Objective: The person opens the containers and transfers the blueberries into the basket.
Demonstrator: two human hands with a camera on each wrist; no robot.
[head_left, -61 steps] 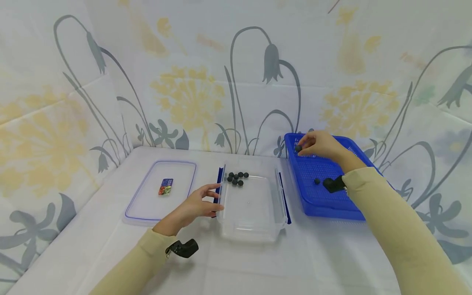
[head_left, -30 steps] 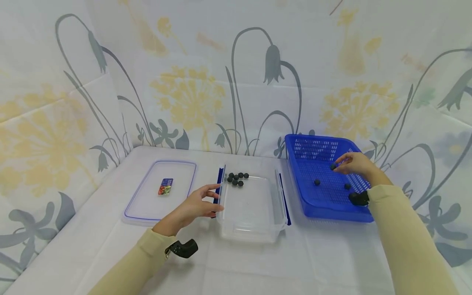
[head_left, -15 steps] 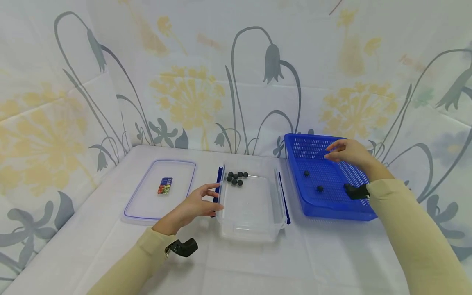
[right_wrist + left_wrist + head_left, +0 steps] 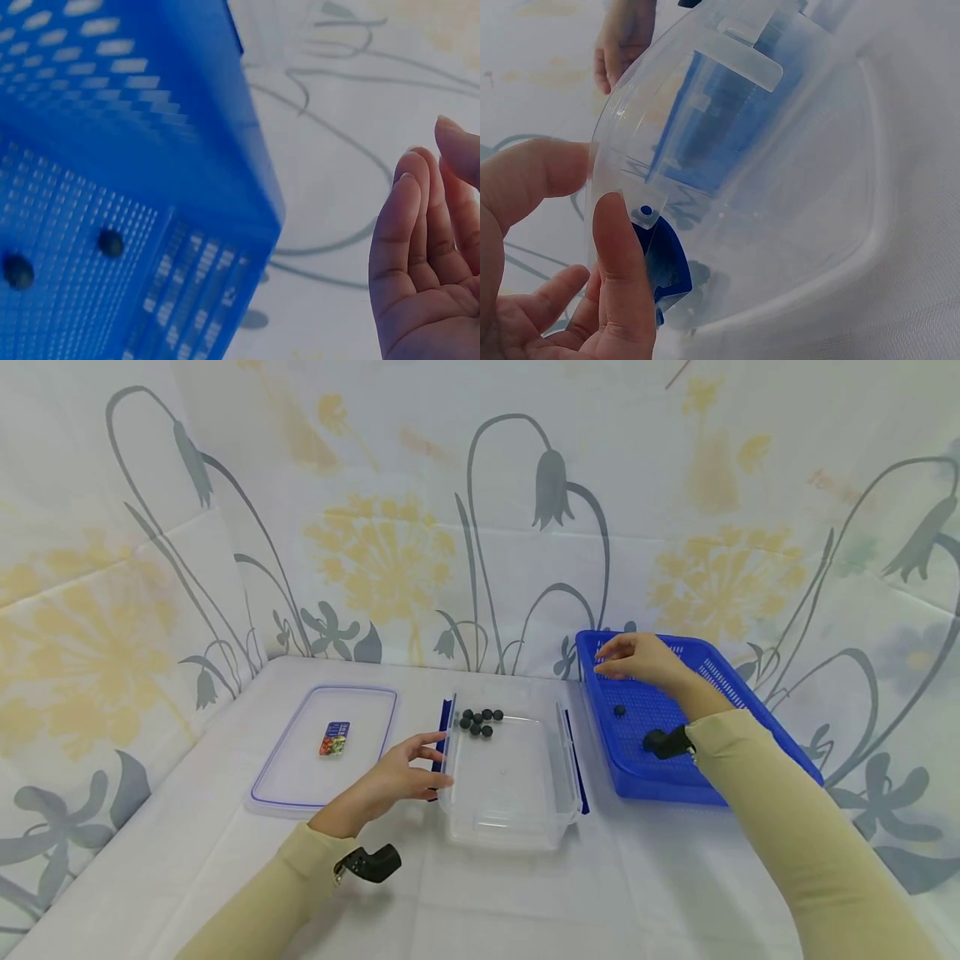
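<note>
Dark balls (image 4: 477, 719) are clustered inside the clear plastic container (image 4: 504, 777), its left side touched by the left hand (image 4: 399, 773), fingers spread, while above the blue basket (image 4: 663, 789) the right hand (image 4: 651, 662) is held, thumb and fingers apart.

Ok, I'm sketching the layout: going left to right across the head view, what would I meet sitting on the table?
Blue-rimmed clear lid → clear container with dark balls inside → blue basket.

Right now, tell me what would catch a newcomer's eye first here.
Probably the bright blue basket, standing at the right. Then the dark balls, clustered in the far left part of the clear container at centre. On the left, a small colourful label shows on a blue-edged lid.
</note>
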